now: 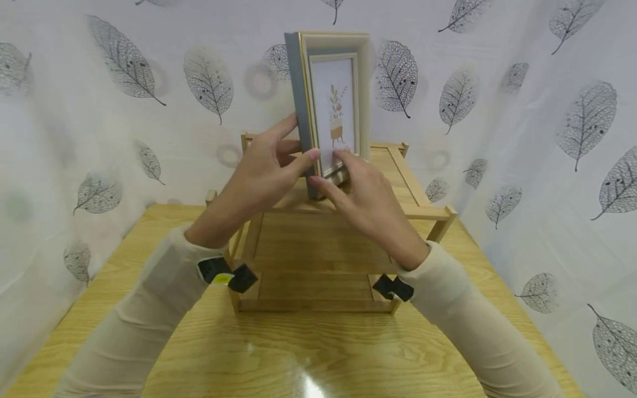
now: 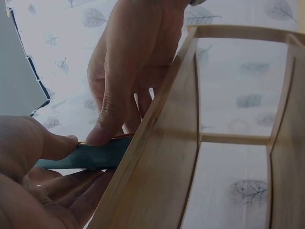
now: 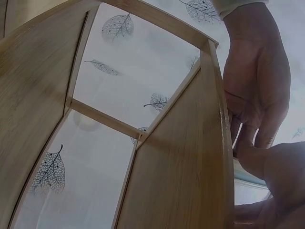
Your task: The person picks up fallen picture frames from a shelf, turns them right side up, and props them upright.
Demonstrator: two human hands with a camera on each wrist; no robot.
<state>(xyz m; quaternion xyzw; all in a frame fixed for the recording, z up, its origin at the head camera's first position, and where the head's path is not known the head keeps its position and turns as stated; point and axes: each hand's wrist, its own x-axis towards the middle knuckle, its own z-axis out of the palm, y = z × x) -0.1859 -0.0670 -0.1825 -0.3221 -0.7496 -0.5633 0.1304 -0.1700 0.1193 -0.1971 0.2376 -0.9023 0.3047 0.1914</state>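
A deep picture frame [image 1: 334,99], with a blue-grey side, a gold edge line and a cream inner border, stands over the top tier of a wooden rack [image 1: 318,246]. Inside it shows a potted-plant print. My left hand [image 1: 264,166] grips the frame's left side, thumb on the front edge and fingers behind. Low on the frame, my right hand [image 1: 370,196] holds it, thumb at the lower left corner and a fingertip over the print. The left wrist view shows the blue-grey side [image 2: 97,156] between the left thumb and fingers. In the right wrist view the rack hides most of the frame.
The rack has a lower shelf [image 1: 316,287] and corner posts [image 1: 450,213] rising around its top. It stands on a glossy wood-grain table [image 1: 278,348]. Leaf-printed sheeting [image 1: 209,83] hangs behind and at both sides.
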